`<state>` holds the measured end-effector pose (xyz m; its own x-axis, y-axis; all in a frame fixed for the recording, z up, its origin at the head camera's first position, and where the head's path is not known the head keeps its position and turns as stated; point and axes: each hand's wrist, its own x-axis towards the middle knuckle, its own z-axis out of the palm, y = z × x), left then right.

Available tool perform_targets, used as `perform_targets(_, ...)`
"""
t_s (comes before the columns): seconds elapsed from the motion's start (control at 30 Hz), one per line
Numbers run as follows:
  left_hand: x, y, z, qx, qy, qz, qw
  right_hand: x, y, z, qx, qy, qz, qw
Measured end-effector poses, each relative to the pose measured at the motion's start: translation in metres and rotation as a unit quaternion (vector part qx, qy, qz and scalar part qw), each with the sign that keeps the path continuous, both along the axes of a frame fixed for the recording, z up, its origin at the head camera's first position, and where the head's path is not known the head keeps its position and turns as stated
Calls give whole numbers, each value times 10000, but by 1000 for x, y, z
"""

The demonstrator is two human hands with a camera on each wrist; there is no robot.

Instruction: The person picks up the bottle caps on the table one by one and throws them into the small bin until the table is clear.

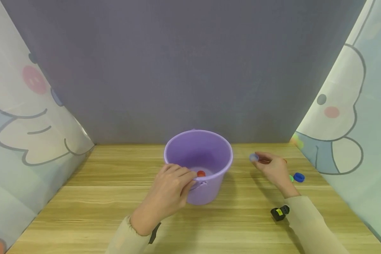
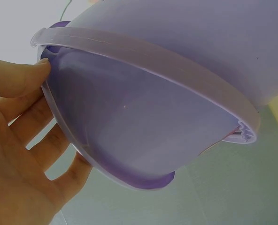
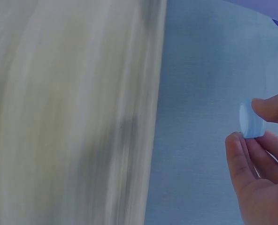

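A purple bucket [image 1: 209, 190] stands upright on the wooden table, with a red cap [image 1: 201, 173] inside it. My left hand [image 1: 169, 188] grips the bucket's near rim. In the left wrist view, the thumb is bent over the rim and the other fingers lie along it, close under the bucket's handle. To the right of the bucket, my right hand [image 1: 274, 169] pinches a pale blue bottle cap [image 3: 252, 120] between thumb and fingertips, raised over the table. The cap's open end shows in the head view as a small round rim.
A dark blue cap [image 1: 299, 177] and a green cap [image 1: 291, 178], partly covered by my right wrist, lie on the table's right side. An orange edge [image 1: 285, 161] shows behind the right hand. A grey wall [image 1: 193, 70] closes off the back, with printed cloth on both sides.
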<state>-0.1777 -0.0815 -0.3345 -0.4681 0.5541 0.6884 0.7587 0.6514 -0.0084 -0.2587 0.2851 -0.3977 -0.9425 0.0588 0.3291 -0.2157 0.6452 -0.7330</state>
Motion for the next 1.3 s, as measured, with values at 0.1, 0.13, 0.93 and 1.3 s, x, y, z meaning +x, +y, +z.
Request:
perform_targets(0.1, 0, -1, 0, 17, 37, -17, 10000, 1, -3, 3, 20, 4, -18, 10000)
perform_targets(0.13, 0, -1, 0, 26, 48, -21, 10000, 1, -4, 4, 22, 18, -18, 10000)
perform_targets(0.93, -1, 0, 0, 18, 141, -83, 9999, -2, -26, 15, -185, 74, 81, 9998)
perform_targets(1.3, -1, 0, -1, 44, 211, -117, 9997, 0, -34, 21, -220, -11, 16, 9998)
